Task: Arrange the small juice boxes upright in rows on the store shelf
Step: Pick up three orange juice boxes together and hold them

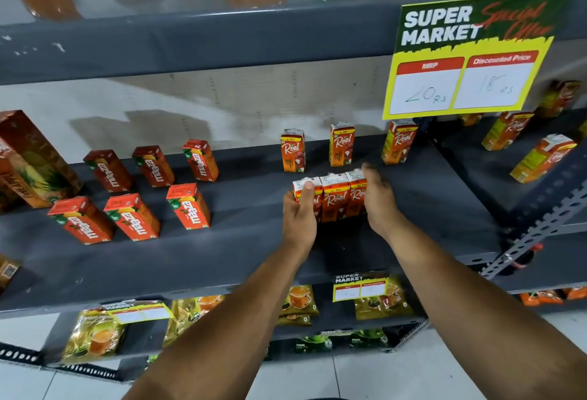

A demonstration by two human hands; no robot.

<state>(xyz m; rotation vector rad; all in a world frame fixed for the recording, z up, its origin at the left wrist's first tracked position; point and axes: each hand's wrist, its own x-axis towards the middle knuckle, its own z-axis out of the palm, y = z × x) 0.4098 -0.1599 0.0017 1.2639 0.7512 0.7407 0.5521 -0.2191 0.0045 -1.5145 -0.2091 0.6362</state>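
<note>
Three small orange "Real" juice boxes (pixel 334 199) stand side by side, upright, on the grey shelf (pixel 247 253). My left hand (pixel 298 218) grips the left end of this trio, thumb on the top of the left box. My right hand (pixel 379 199) presses against the right end. Behind them stand three more Real boxes, spaced apart: one (pixel 293 151), one (pixel 341 145) and one (pixel 399 143). To the left, several red "Maaza" boxes stand in two rows, such as one (pixel 189 206) in front and one (pixel 200 160) behind.
A yellow price sign (pixel 467 59) hangs from the upper shelf at the right. A tall pineapple carton (pixel 30 158) stands at the far left. More Real boxes (pixel 541 158) sit on the neighbouring shelf. Tea packets (pixel 95 334) fill the shelf below. Bottles stand above.
</note>
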